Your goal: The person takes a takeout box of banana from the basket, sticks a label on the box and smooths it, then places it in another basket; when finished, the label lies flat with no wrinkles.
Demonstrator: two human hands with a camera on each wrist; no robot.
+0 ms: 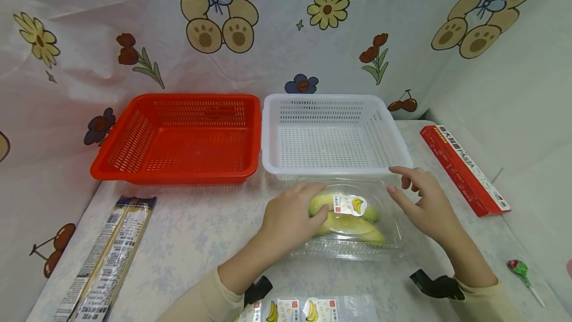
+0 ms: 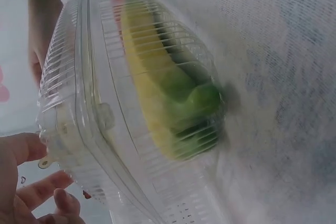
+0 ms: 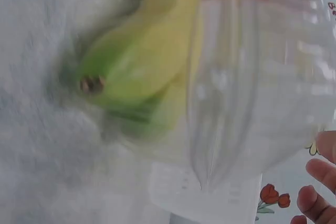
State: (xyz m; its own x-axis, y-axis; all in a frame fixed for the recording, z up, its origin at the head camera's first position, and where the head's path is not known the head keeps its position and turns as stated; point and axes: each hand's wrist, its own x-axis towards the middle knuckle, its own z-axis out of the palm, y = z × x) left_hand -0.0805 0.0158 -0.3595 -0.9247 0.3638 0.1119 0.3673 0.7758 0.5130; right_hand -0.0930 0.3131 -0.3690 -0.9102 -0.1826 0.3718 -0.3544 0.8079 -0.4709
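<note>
A clear plastic clamshell box (image 1: 392, 235) sits on the table with its lid down. Green-yellow bananas (image 1: 353, 226) lie inside it. On the lid is a white sticker (image 1: 350, 205) with a banana picture. My left hand (image 1: 288, 215) reaches over the lid's left side, its fingers loosely bent; in the left wrist view its thumb comes up against the lid. At the box's right side hovers my right hand (image 1: 424, 207), thumb and index finger spread. In the right wrist view its fingertips (image 3: 325, 171) are beside the lid, and neither hand grips anything.
Behind the box stand a red basket (image 1: 192, 180) and a white basket (image 1: 330, 170). Long silver packets (image 1: 109, 257) lie at left, a red pasta box (image 1: 460, 168) and a lollipop (image 1: 519, 270) at right. A sheet of banana stickers (image 1: 308, 309) is at the front edge.
</note>
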